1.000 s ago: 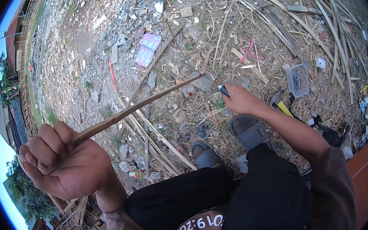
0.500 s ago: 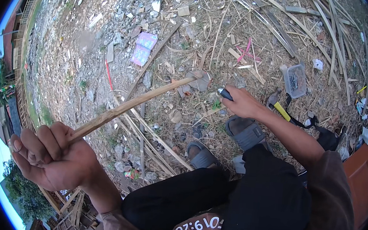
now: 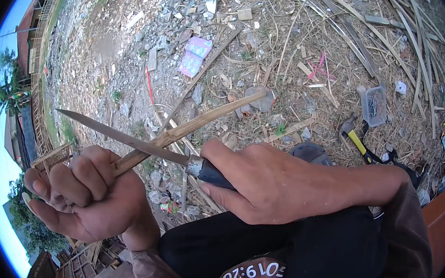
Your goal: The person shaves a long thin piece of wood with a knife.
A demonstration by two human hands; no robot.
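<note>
My left hand [image 3: 91, 193] is closed round the lower end of a bamboo stick [image 3: 208, 117], which slants up and away to the right. My right hand [image 3: 258, 182] grips the dark handle of a knife [image 3: 118, 138]. The long blade points left and lies across the stick a little above my left fingers, touching or very close to it. My right palm hides most of the handle.
A hammer with a yellow handle [image 3: 357, 143] lies on the ground to the right, near a clear plastic tub of nails [image 3: 374, 106]. Several bamboo strips [image 3: 413, 50] lie at the far right. A purple packet [image 3: 194, 57] rests on gravel ahead. My sandal [image 3: 311, 153] shows beyond my right arm.
My right hand has come left and nearer from beside my foot, bringing the knife blade across the stick. The left hand keeps its hold, and the stick sits slightly further right in view.
</note>
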